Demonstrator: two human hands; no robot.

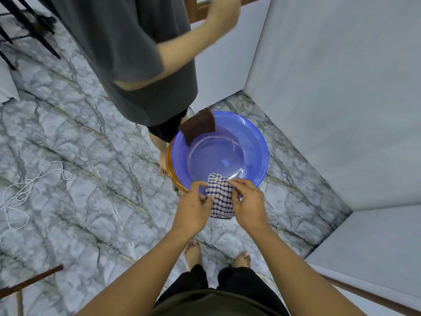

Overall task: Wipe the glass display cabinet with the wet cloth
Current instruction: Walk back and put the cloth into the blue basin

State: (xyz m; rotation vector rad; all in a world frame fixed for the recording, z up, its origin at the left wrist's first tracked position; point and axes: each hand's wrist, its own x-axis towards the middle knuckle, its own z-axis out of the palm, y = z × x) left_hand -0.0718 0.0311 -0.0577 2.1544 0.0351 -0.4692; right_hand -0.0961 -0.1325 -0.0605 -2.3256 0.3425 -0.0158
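The checked cloth (220,197) is gripped between curled left hand (193,207) and right hand (249,202), its length pointing toward the basin (266,156).

The floor (91,156) is grey marble-patterned tile with dark veins. A loose white cord (25,190) lies coiled on it at the left. Near the middle a round brown stand (170,165) sits on the tiles and carries a blue basin (259,142). Two bare feet (193,252) of the camera wearer stand on the tiles just below it, and another person's bare foot (163,165) stands beside the stand. Dark furniture legs (34,30) rest on the floor at the upper left.
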